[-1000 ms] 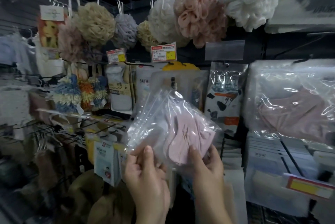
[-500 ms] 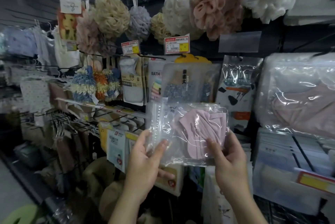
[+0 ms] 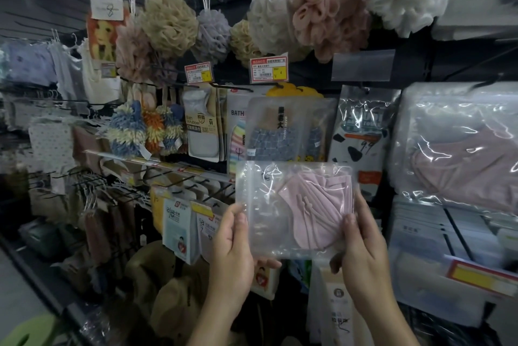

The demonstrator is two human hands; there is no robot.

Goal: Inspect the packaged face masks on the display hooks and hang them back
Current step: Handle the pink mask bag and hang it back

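My left hand (image 3: 232,244) and right hand (image 3: 361,253) grip the clear plastic pouch of pink face mask (image 3: 305,205) at 8 and 4 o'clock; inspecting, not yet rehung.

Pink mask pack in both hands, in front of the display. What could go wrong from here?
Slip: the left hand and right hand pinch only the lower corners of the glossy mask pack; it could slide out.
Snag: bare black hooks jut out beside the left hand and could catch the film.
Glare on the film may hide its hang hole.
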